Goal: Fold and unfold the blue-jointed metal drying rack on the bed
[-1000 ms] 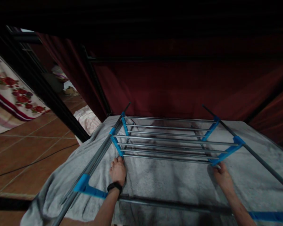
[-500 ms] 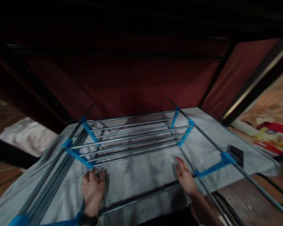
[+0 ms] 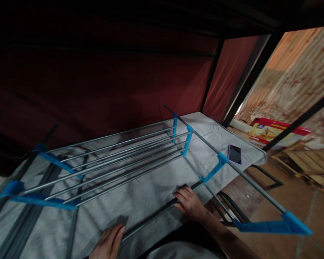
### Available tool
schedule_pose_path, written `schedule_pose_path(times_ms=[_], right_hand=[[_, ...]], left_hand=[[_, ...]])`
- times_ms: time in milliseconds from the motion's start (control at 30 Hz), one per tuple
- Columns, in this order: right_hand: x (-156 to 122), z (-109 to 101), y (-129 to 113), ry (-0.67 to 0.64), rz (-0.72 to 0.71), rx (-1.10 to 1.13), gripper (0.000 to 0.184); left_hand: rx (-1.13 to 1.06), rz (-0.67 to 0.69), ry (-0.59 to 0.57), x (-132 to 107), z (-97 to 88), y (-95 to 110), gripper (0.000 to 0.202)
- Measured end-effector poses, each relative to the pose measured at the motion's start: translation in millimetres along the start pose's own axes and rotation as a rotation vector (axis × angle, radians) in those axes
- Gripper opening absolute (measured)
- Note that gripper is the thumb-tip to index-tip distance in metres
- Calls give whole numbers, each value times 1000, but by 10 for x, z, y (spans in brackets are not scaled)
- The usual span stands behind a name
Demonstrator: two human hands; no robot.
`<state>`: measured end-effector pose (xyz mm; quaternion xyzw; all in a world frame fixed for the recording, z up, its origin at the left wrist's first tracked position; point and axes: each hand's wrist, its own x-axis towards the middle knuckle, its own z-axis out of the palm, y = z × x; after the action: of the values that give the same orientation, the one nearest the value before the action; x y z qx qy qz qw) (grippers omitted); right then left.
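A rack of grey metal tubes with blue plastic joints lies spread across a pale cloth. My right hand is closed over the front crosswise tube, near its right-hand joint, fingers bent over the far side. At the lower edge of the view, my left hand covers the left part of that same tube, its fingers close together. The undersides of both hands are hidden. Several shelf tubes run between the blue end pieces beyond my hands.
The cloth-covered surface ends at dark posts and a red fabric wall. A phone lies near its right edge. Several loose tubes lie at left. On the floor at right are a red and yellow box and wooden slats.
The view has turned right, so the rack appears further left. My right hand has come down onto the front tube, and my left hand has drawn back to it.
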<state>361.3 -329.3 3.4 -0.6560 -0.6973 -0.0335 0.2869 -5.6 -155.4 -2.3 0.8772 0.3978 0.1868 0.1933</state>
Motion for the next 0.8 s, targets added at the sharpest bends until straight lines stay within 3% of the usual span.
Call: schedule_pose_path(times_ms=[167,300,533,667,800], right_hand=[[-149,133,85,-26,-24,21,25],[-205,272,263,-69,-47,20,31],[-243,347,407,-138,-74,-28,43],[-149,190,212,-134,-66,-21,32],[-71,9,-53,-50,-16,68,24]], left_hand=[[151,-140,-200,-105,-96,590,45],[177,-127,-252,-113,-188,777,45],[186,-127,-213,-173,-159,801,50],[194,-123,-236,-192,-119,728,50],[241,-94,-189,-195,12,451,49]])
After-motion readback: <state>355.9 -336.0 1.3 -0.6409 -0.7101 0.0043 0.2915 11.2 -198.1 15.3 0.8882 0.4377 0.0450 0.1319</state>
